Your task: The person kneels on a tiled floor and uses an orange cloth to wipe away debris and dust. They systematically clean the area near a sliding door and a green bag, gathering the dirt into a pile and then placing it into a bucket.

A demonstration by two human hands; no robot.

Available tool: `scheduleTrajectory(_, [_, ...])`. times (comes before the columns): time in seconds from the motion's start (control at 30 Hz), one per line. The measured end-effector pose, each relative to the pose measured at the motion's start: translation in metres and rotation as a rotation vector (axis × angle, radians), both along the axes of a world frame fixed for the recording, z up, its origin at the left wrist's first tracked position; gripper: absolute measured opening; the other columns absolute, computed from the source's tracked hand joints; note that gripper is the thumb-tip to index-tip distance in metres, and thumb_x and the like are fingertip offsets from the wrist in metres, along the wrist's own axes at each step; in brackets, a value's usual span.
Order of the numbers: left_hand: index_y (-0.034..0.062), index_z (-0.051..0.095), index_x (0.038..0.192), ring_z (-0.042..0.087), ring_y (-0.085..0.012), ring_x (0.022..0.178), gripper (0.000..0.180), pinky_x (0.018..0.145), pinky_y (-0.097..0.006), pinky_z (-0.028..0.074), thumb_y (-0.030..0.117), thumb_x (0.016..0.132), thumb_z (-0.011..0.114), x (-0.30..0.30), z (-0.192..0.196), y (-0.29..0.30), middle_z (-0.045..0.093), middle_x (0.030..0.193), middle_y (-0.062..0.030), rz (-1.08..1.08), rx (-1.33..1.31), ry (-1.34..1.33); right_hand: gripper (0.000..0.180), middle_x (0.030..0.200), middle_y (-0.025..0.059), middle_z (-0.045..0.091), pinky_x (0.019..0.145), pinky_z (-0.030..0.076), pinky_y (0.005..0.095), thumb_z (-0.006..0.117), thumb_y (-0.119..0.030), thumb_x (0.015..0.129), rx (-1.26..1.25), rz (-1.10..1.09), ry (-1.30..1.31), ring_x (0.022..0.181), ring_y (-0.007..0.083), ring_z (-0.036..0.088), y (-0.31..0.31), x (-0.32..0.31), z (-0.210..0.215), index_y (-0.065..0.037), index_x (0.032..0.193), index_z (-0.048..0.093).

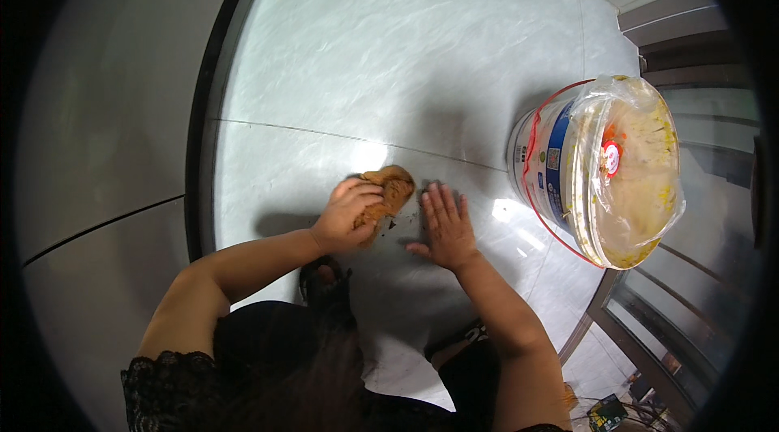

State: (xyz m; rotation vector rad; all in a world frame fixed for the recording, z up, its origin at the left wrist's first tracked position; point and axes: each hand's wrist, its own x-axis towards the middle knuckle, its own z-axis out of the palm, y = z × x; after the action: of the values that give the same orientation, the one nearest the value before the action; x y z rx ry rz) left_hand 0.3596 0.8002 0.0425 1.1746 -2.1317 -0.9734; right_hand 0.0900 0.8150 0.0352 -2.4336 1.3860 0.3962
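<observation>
My left hand [345, 214] is closed on a crumpled brown cloth [396, 186], pressed against the pale tiled floor. To its right, my right hand [446, 226] lies low over the floor with the fingers stretched out and nothing in them. I cannot tell whether its palm touches the tile. Small dark bits of debris [392, 223] lie between the cloth and my right hand.
A white bucket [560, 164] with a red handle stands at the right, plastic film over its top. A dark-edged wall or cabinet [122, 148] runs along the left. Glass door panels [673, 302] border the right side. My sandalled foot [324, 279] is close below the cloth.
</observation>
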Motion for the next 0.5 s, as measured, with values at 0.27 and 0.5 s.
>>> scheduleTrajectory(0.27, [0.0004,0.058,0.115,0.045,-0.0394,0.121,0.04,0.107,-0.05,0.031,0.01,0.077,0.067,-0.013,-0.011,0.024,0.054,0.127,-0.018,0.084,-0.063,-0.097,0.117,0.161,0.021,0.005,0.115,0.005,0.0605,0.043,-0.081,0.078,0.035,-0.177,-0.035,0.15,0.035,0.0,0.007,0.027,-0.017,0.003,0.153,0.013])
scheduleTrajectory(0.5, [-0.0002,0.051,0.124,0.05,-0.0335,0.117,0.042,0.104,-0.042,0.038,0.006,0.084,0.061,-0.015,-0.006,0.031,0.052,0.125,-0.0194,0.272,0.283,0.289,0.108,0.162,0.0164,0.008,0.115,0.008,0.0609,0.043,-0.078,0.081,-0.031,0.043,-0.05,0.15,0.0349,0.002,0.018,0.039,-0.017,-0.004,0.155,0.014])
